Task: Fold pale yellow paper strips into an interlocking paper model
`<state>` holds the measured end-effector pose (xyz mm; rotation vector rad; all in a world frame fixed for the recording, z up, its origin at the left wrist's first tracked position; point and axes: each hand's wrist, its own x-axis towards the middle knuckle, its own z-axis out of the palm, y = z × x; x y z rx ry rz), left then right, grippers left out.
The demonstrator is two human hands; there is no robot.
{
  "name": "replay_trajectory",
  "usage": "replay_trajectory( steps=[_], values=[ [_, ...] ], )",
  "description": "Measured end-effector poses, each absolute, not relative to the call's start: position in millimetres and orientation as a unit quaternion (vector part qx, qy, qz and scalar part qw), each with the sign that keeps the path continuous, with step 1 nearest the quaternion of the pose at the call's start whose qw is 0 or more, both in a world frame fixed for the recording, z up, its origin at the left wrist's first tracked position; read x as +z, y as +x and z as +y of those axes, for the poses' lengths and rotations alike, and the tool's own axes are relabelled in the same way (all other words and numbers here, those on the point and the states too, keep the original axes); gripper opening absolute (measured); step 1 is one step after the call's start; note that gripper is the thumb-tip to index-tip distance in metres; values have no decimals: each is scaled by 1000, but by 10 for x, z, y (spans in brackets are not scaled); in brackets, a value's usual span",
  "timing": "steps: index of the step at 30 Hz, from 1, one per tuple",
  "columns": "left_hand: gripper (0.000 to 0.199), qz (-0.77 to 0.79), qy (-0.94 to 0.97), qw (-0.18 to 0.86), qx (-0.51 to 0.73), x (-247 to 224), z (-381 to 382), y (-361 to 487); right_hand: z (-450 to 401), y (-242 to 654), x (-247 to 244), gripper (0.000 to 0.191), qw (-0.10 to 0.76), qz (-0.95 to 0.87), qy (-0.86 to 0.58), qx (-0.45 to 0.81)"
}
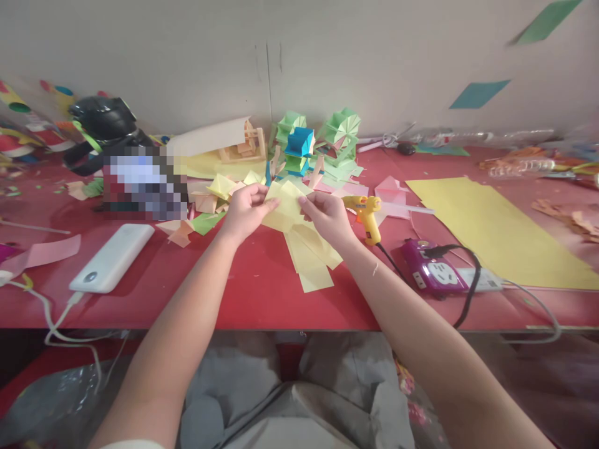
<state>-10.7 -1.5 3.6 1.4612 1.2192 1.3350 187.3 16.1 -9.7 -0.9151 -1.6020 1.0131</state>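
Note:
Between my two hands is a sheet of pale yellow paper (pixel 286 211), with creases across it. My left hand (pixel 247 211) pinches its left edge between thumb and fingers. On the opposite edge, my right hand (pixel 326 214) pinches the same sheet. Below it, loose pale yellow paper strips (pixel 312 265) lie on the red table (pixel 262 305). Just behind my hands stand a blue folded-paper piece (pixel 299 142) and green pleated paper wheels (pixel 344 128). Folded yellow paper pieces (pixel 223 186) lie close to my left hand.
A yellow glue gun (pixel 367 215) lies right of my hands, its cord near a purple power strip (pixel 433 267). A large yellow sheet (pixel 500 231) covers the right side. At left are a white power bank (pixel 112 259) with cables and a black object (pixel 105 128).

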Motion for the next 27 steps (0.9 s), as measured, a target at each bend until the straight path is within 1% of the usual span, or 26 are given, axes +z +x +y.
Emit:
replay_trajectory(
  steps=[3, 5, 7, 9, 13, 15, 17, 18, 19, 21, 23, 24, 27],
  values=[
    [37, 478, 579, 423, 507, 53, -36, -88, 185, 1873, -122, 49, 504, -650, -380, 423],
    [43, 475, 583, 430, 500, 66, -52, -76, 197, 1872, -136, 45, 508, -644, -390, 418],
    [54, 473, 583, 423, 507, 75, -62, -68, 199, 1871, -141, 38, 519, -640, -407, 393],
    [58, 479, 578, 404, 523, 71, -58, -68, 182, 1872, -132, 37, 530, -647, -419, 353],
    [44, 516, 559, 358, 541, 18, -8, -87, 103, 1875, -87, 45, 520, -729, -370, 248],
    [47, 523, 543, 358, 550, -7, 18, -95, 71, 1877, -77, 52, 484, -781, -331, 215],
    [53, 526, 527, 366, 558, -13, 29, -95, 58, 1879, -87, 64, 434, -822, -303, 210],
    [52, 529, 521, 366, 560, -10, 30, -92, 59, 1879, -99, 70, 408, -838, -293, 213],
    [48, 534, 518, 362, 562, -5, 28, -88, 62, 1880, -114, 75, 385, -850, -285, 220],
    [31, 539, 521, 352, 560, 8, 19, -78, 70, 1881, -145, 82, 351, -864, -273, 235],
    [16, 539, 527, 361, 550, 19, 10, -72, 70, 1880, -163, 79, 339, -865, -273, 250],
    [14, 535, 528, 373, 545, 26, 6, -70, 66, 1878, -164, 73, 343, -859, -280, 257],
    [22, 500, 513, 447, 536, 63, -8, -74, 41, 1866, -134, 57, 378, -826, -311, 278]
  ],
)
